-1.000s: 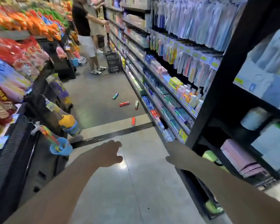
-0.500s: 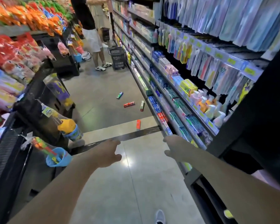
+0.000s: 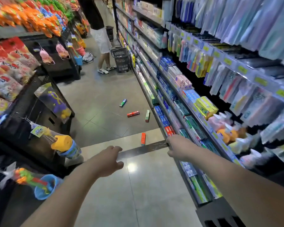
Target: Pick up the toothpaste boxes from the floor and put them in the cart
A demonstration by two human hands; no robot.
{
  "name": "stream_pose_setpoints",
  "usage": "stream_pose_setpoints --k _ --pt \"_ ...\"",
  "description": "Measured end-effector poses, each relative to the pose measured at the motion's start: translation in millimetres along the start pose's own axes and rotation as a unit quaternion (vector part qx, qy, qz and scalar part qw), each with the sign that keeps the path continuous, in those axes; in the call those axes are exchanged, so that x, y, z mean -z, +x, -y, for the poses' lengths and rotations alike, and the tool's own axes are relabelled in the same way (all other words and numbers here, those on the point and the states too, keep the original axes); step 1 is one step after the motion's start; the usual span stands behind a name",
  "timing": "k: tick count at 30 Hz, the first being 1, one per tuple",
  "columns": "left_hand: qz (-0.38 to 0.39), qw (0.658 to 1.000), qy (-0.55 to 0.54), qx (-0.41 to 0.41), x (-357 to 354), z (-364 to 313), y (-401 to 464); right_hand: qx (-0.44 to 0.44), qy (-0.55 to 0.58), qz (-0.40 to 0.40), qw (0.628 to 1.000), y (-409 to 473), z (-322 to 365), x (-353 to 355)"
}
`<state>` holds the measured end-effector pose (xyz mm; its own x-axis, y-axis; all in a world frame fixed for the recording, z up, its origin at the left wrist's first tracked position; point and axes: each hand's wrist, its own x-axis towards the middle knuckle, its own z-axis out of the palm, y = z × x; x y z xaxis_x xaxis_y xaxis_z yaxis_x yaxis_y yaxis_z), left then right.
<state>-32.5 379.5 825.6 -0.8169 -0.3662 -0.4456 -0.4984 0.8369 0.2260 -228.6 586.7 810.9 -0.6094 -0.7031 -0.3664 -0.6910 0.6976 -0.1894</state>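
Reaching forward, both hands (image 3: pixel 109 161) (image 3: pixel 179 148) hang empty, fingers loosely curled.

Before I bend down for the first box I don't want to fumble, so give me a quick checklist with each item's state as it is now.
1. Left hand free, holding nothing: ok.
2. Right hand free: ok.
3. Orange box, the nearest one, lying unobstructed on the floor: ok.
4. Within reach from here: not ok, it lies beyond both hands.
5. Red box, green box and green-and-white box farther on, all in sight: ok.
6. Basket cart close: not ok, it stands far down the aisle.
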Motion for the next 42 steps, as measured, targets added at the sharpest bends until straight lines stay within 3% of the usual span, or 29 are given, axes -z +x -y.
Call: stream_pose_setpoints --k 21,30,42 --pt "0.055 0.998 0.025 -0.029 175 193 297 -0.067 0.001 0.015 0.998 330 99 70" --pt "0.094 0.994 0.038 -0.034 211 207 463 -0.084 0.027 0.04 0.995 472 53 86" --pt "0.122 0.99 0.046 -0.046 279 174 686 -0.127 0.056 0.078 0.987 663 -39 144"
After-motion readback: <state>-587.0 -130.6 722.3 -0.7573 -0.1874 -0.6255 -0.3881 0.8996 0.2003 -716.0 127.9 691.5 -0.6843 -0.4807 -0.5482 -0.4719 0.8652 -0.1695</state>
